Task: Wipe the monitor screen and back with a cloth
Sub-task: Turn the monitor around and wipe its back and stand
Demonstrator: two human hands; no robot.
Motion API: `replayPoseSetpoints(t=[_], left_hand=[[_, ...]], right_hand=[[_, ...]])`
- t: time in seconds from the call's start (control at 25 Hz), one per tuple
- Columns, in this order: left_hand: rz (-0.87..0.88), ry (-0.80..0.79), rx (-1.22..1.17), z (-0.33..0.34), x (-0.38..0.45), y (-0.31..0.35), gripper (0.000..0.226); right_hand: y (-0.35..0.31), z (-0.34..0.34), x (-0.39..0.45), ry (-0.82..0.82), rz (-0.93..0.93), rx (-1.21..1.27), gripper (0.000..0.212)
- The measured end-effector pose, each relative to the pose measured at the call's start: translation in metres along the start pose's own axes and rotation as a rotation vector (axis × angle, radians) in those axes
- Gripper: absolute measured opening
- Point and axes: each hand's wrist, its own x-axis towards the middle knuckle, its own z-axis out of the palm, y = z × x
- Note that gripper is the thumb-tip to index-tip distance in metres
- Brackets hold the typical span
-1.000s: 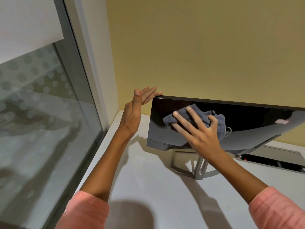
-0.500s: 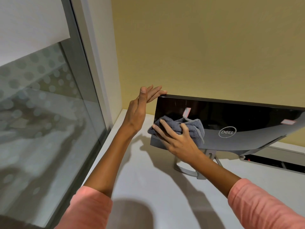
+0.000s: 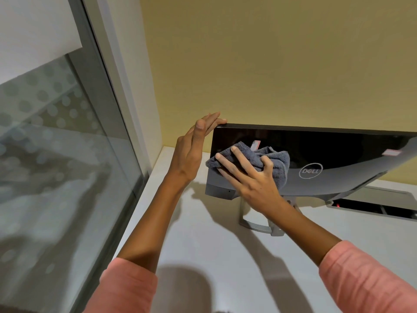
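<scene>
The person's right hand [image 3: 252, 177] is pressing a bunched grey cloth [image 3: 268, 160] against the glossy black back of a monitor [image 3: 338, 150], near its left end, with the fingers spread over the fabric and the thumb curling into its folds, so the hand is gripping the cloth as it presses. The left hand [image 3: 191, 152] is resting flat and open against the monitor's upper left corner, its straight fingertips lying along the top edge, apparently steadying the panel. The monitor is standing on a slim silver stand [image 3: 259, 224] on a white desk [image 3: 203, 233], in a corner between a yellow wall [image 3: 270, 64] and a frosted, dotted glass partition [image 3: 56, 143].

The cloth looks soft, light and fluffy, easy to bunch in one hand. The monitor looks thin, stiff and slippery-smooth, and likely to tip on its narrow stand, so bracing it by the top edge or corner seems the safest hold.

A silver ringed logo [image 3: 311, 171] reading DELL is sitting just right of the cloth. Two small pale stickers are showing on the back, one above the cloth [image 3: 255, 145] and one far right [image 3: 392, 152]; any writing on them is too small to read.
</scene>
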Motion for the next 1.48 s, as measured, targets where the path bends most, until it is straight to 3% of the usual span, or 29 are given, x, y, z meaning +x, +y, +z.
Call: replayPoseSetpoints(t=[0.28, 0.36, 0.48, 0.76, 0.96, 1.16, 1.28, 1.48], left_hand=[[0.062, 0.004, 0.112, -0.005, 0.002, 0.000, 0.045], [0.083, 0.002, 0.145, -0.006, 0.003, -0.001, 0.051], [0.140, 0.002, 0.226, -0.007, 0.003, -0.004, 0.055], [0.207, -0.003, 0.326, -0.009, 0.003, -0.005, 0.051], [0.288, -0.044, 0.505, -0.014, 0.003, -0.008, 0.044], [0.405, -0.070, 0.692, -0.015, 0.003, -0.012, 0.045], [0.403, -0.062, 0.668, -0.012, 0.000, -0.012, 0.044], [0.372, -0.068, 0.670, -0.010, -0.003, -0.009, 0.045]], right_hand=[[-0.040, 0.032, -0.031, -0.332, -0.291, -0.063, 0.046], [-0.030, 0.030, -0.052, -0.416, -0.338, -0.091, 0.055], [-0.013, 0.024, -0.070, -0.414, -0.312, -0.109, 0.057], [-0.052, 0.041, -0.017, -0.166, -0.142, -0.011, 0.042], [-0.086, 0.067, -0.044, -0.401, -0.322, -0.051, 0.046], [-0.049, 0.055, -0.083, -0.563, -0.370, -0.086, 0.052], [-0.032, 0.040, -0.080, -0.436, -0.269, -0.018, 0.051], [-0.043, 0.027, -0.011, -0.010, 0.042, 0.050, 0.033]])
